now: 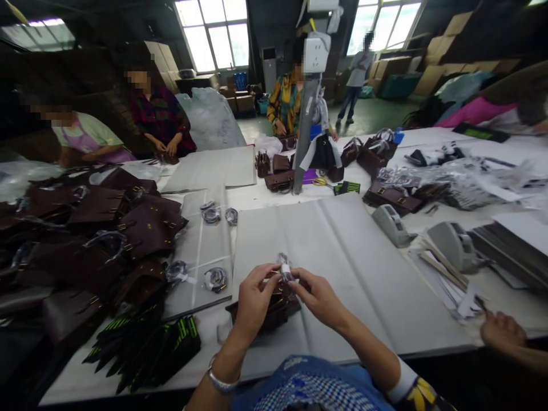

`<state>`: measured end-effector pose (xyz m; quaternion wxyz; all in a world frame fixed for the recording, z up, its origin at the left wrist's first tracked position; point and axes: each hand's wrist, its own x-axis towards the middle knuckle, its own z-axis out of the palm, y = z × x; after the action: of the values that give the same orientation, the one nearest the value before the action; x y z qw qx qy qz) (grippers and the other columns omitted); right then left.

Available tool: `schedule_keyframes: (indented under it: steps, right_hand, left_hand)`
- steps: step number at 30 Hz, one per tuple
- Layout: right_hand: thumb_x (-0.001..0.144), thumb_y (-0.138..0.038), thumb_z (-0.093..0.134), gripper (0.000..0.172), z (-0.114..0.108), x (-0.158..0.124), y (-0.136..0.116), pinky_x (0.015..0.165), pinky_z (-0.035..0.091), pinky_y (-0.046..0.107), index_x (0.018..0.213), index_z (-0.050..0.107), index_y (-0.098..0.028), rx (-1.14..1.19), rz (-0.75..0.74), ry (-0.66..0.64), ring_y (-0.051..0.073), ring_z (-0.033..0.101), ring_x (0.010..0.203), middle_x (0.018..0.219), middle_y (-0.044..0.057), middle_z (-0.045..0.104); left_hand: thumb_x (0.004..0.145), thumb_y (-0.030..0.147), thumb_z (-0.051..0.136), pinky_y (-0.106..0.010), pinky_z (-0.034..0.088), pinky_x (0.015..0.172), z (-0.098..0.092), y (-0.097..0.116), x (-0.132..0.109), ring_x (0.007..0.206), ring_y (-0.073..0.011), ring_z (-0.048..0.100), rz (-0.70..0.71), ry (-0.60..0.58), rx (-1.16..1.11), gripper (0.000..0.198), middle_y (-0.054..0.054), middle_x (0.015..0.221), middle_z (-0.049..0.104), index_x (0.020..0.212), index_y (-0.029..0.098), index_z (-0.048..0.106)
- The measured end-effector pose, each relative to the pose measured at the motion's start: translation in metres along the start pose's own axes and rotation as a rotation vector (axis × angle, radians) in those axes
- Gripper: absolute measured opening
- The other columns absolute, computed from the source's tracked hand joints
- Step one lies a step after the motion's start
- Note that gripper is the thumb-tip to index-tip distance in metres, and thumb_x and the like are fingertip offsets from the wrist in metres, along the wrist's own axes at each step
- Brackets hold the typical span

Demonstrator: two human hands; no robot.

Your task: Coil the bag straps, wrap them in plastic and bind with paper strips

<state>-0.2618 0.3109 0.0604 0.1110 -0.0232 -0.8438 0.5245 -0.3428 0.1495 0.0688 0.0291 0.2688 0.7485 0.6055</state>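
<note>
Between the fingertips of my left hand (253, 297) and my right hand (319, 294) is a small plastic-wrapped strap bundle (284, 267) with a white band around it. Both hands are closed in a pinch on it, one from each side. Below them a dark brown handbag (274, 318) lies on the table, partly hidden by my left hand and wrist. To the left, several similar coiled, wrapped straps (215, 279) rest on a pale sheet.
Brown handbags (149, 225) are heaped at the left, near black-and-green pouches (158, 348). Grey tape dispensers (454, 245) stand at the right. A post (303, 131) rises from the table. Another person's hand (503, 330) is at the right edge; other people stand across the table.
</note>
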Motion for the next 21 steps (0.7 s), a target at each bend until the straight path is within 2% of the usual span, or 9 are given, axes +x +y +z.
schedule_keyframes:
  steps: [3, 7, 11, 15, 18, 21]
  right_hand:
    - [0.094, -0.039, 0.048, 0.025, -0.018, -0.020, 0.003, 0.061, 0.039, 0.024, 0.105, 0.062, -0.021, 0.034, -0.020, -0.053, 0.012, 0.050, 0.058, 0.068, -0.003, 0.061]
    - [0.095, -0.044, 0.045, 0.032, -0.047, -0.041, 0.015, 0.066, 0.043, 0.026, 0.111, 0.061, -0.021, 0.105, -0.079, -0.109, 0.015, 0.054, 0.066, 0.077, 0.000, 0.065]
    - [0.096, -0.045, 0.044, 0.033, -0.074, -0.059, 0.024, 0.070, 0.044, 0.027, 0.112, 0.061, -0.021, 0.100, -0.128, -0.156, 0.016, 0.057, 0.069, 0.080, 0.002, 0.067]
    - [0.097, -0.040, 0.042, 0.028, -0.089, -0.082, 0.030, 0.074, 0.043, 0.027, 0.107, 0.060, -0.021, 0.049, -0.180, -0.180, 0.017, 0.060, 0.077, 0.086, 0.004, 0.068]
    - [0.097, -0.041, 0.041, 0.028, -0.092, -0.106, 0.042, 0.072, 0.042, 0.027, 0.104, 0.059, -0.021, 0.060, -0.182, -0.240, 0.017, 0.060, 0.078, 0.089, 0.004, 0.067]
    - [0.095, -0.046, 0.039, 0.031, -0.094, -0.125, 0.062, 0.069, 0.041, 0.026, 0.103, 0.058, -0.022, 0.128, -0.153, -0.345, 0.016, 0.057, 0.073, 0.085, 0.003, 0.063]
  left_hand:
    - [0.086, 0.028, 0.063, -0.035, 0.052, 0.093, 0.016, 0.015, -0.010, 0.099, -0.0208, 0.066, 0.122, -0.011, 0.121, 0.016, -0.005, 0.102, 0.073, 0.098, 0.025, 0.074]
    - [0.086, 0.027, 0.063, -0.033, 0.052, 0.089, 0.040, 0.038, -0.021, 0.094, -0.0200, 0.067, 0.139, -0.019, 0.176, 0.015, -0.004, 0.099, 0.074, 0.096, 0.024, 0.075]
    - [0.084, 0.028, 0.065, -0.030, 0.052, 0.082, 0.061, 0.056, -0.027, 0.087, -0.0194, 0.067, 0.026, -0.130, 0.142, 0.012, -0.004, 0.093, 0.072, 0.090, 0.021, 0.074]
    - [0.079, 0.028, 0.070, -0.026, 0.053, 0.065, 0.079, 0.066, -0.045, 0.072, -0.0163, 0.064, -0.211, -0.238, -0.104, 0.014, -0.003, 0.082, 0.066, 0.086, 0.016, 0.069]
    - [0.072, 0.025, 0.076, -0.024, 0.050, 0.057, 0.095, 0.071, -0.068, 0.068, -0.0152, 0.060, -0.304, -0.212, -0.147, 0.015, -0.002, 0.077, 0.062, 0.078, 0.014, 0.067]
    - [0.070, 0.015, 0.075, -0.022, 0.044, 0.061, 0.114, 0.075, -0.092, 0.070, -0.0145, 0.058, -0.277, -0.151, 0.018, 0.008, -0.002, 0.075, 0.062, 0.069, 0.014, 0.068]
